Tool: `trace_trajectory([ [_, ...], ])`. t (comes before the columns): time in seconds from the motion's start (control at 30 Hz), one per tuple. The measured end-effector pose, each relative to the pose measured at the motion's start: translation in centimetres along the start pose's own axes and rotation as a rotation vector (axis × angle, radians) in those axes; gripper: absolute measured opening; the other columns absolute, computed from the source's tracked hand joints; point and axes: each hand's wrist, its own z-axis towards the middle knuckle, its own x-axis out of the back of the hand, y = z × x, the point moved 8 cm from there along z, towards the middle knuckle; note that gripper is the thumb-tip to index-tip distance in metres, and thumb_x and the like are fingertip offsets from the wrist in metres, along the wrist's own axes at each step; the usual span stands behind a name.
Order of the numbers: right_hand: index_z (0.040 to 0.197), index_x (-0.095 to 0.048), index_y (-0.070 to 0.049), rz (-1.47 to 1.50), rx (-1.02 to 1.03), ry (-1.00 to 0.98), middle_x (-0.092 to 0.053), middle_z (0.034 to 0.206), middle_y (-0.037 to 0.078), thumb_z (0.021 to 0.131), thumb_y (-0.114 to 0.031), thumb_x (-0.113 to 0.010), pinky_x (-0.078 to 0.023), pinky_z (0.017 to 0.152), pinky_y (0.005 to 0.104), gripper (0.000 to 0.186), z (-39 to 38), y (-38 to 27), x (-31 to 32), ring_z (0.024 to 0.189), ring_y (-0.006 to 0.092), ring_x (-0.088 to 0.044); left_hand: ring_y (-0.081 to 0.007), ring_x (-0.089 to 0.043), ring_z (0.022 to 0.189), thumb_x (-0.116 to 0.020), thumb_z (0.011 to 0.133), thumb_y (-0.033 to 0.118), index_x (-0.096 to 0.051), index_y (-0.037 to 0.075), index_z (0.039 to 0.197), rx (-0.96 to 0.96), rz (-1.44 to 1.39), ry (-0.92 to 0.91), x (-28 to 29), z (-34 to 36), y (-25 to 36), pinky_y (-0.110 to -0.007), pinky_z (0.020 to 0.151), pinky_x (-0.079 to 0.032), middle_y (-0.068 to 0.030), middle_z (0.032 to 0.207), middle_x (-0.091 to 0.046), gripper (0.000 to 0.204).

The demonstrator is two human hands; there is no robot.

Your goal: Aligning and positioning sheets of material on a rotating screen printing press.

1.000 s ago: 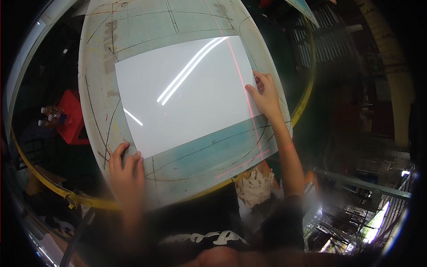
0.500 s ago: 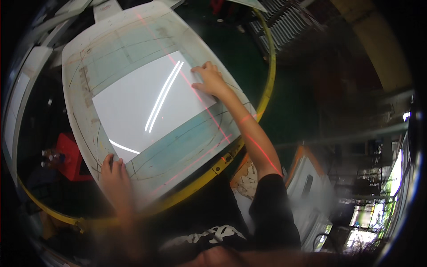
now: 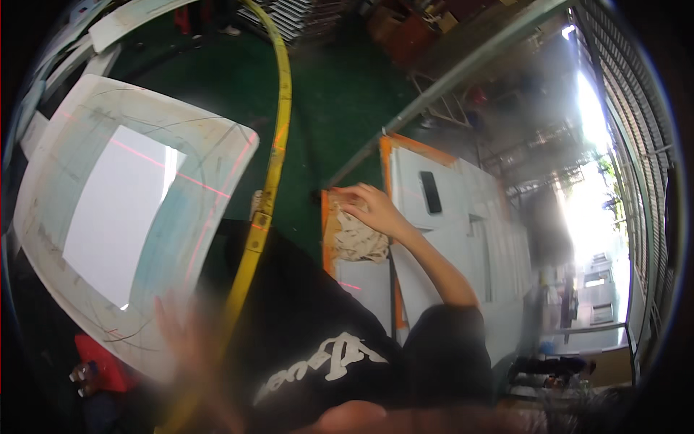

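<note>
At nine o'clock, a white sheet [image 3: 114,210] flat on a pale board [image 3: 189,235], with a margin of the board's surface on every side. Just beyond, a yellow rail [image 3: 282,94] curving from eleven down to seven o'clock; past it, toward twelve, a stretch of green floor [image 3: 329,108]. At the centre, beside orange edging [image 3: 327,231], a bundle of cream scraps [image 3: 361,244], with white panels [image 3: 412,163] and a dark phone-like slab [image 3: 431,192] toward two o'clock. Near eight o'clock, the left hand [image 3: 186,336], badly blurred, fingers seemingly splayed at the board's five o'clock edge, well apart from the right hand [image 3: 376,211]; contact with the sheet hard to make out. Over the scraps, bent right fingers, firm hold or light touch impossible to tell. At eight o'clock, a red stool [image 3: 97,358], partly hidden. On the sheet, a smooth plain face, a thin red line across the twelve o'clock end, glare along the two o'clock edge.
</note>
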Motion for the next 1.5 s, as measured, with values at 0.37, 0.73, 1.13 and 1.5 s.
trace_trajectory([
  [0.37,0.121,-0.058,-0.008,-0.307,-0.166,0.056,-0.059,0.119,0.011,0.081,-0.032,-0.07,-0.033,0.105,0.0463,0.048,-15.4,5.8,-1.0,0.122,0.0298,-0.047,-0.0384,-0.045,0.126,-0.057,0.086,0.002,-0.063,0.008,0.112,-0.238,-0.097,-0.089,-1.5,2.7,8.1,-0.046,0.102,-0.04,-0.0159,0.134,-0.051,0.027],
  [0.73,0.122,-0.057,-0.009,-0.254,-0.189,0.075,-0.057,0.126,0.01,0.082,-0.031,-0.069,-0.032,0.107,0.0476,0.048,-15.7,6.0,0.0,0.128,0.0287,-0.044,-0.0359,-0.047,0.125,-0.057,0.083,0.002,-0.064,0.008,0.111,-0.206,-0.098,-0.138,-2.5,1.4,8.4,-0.044,0.102,-0.04,-0.0127,0.133,-0.052,0.029],
  [1.13,0.068,-0.052,-0.005,-0.373,0.214,0.62,-0.048,0.066,0.012,0.068,-0.004,-0.06,-0.037,0.058,0.0412,0.008,-16.0,0.6,5.4,0.063,0.0314,-0.048,-0.0348,-0.057,0.109,-0.067,0.072,0.001,-0.064,0.008,0.107,-0.256,-0.608,-0.17,-3.7,2.9,12.4,-0.046,0.093,-0.045,-0.0132,0.115,-0.061,0.036],
  [1.5,0.095,-0.065,-0.007,-0.398,1.006,0.426,-0.059,0.082,0.006,0.082,-0.028,-0.065,-0.044,0.065,0.0335,0.025,-4.1,-25.6,-0.3,0.07,0.0212,-0.056,-0.0158,-0.058,0.098,-0.055,0.096,0.017,-0.047,0.0,0.128,0.407,-1.355,-0.872,-12.2,-3.6,15.8,-0.029,0.086,-0.046,-0.0157,0.109,-0.062,0.037],
])
